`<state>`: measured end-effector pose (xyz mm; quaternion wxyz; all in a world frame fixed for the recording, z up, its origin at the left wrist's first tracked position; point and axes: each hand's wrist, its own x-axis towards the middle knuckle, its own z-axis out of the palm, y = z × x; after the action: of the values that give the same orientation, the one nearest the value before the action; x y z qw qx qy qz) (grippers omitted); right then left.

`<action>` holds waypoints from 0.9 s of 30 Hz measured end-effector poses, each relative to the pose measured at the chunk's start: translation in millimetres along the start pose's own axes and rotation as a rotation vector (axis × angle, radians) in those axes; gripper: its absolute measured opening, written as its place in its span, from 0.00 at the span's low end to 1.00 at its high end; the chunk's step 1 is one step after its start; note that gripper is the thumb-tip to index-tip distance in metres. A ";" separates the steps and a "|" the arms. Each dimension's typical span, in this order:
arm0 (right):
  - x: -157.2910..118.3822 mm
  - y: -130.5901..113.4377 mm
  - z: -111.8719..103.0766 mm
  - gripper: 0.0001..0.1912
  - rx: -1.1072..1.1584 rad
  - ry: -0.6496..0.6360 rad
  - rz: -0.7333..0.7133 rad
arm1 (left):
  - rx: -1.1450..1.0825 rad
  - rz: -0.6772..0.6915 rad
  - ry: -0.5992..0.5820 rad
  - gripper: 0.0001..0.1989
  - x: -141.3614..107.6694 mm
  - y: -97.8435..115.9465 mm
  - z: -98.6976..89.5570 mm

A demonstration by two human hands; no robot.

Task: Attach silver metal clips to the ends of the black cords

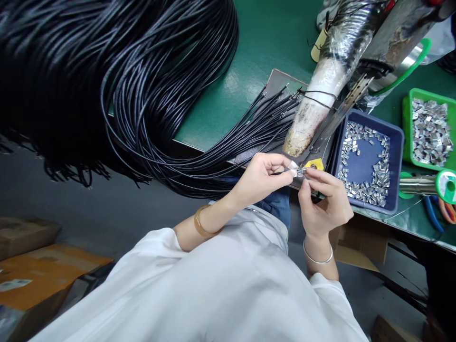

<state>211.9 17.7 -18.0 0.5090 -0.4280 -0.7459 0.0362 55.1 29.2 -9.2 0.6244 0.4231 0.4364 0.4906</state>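
My left hand pinches the end of a black cable, with whitish wraps on the fingertips. My right hand has its thumb and forefinger closed on a small silvery metal piece that meets the cable end. Fingertips hide part of where the two join. Just beyond them lie a yellow tag and the tip of a soldering iron-like metal rod. A bundle of black cables runs from the left, its ends resting on a board near my left hand.
A blue tray of small metal clips stands right of my hands, a green tray of similar pieces beyond it. A plastic-wrapped duct slants down from above. A solder spool lies right. Cardboard boxes stand below left.
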 end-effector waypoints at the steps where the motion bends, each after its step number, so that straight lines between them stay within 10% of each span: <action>1: 1.0 -0.2 0.0 0.11 0.007 -0.008 0.016 | -0.008 -0.012 0.006 0.04 0.2 -0.4 0.2; 27: 0.8 -2.1 -4.5 0.09 -0.008 -0.031 0.027 | -0.066 -0.060 -0.007 0.06 -0.9 2.2 -1.8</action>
<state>214.1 15.2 -14.3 0.4952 -0.4395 -0.7479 0.0468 52.7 28.9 -7.5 0.6541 0.3907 0.4301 0.4843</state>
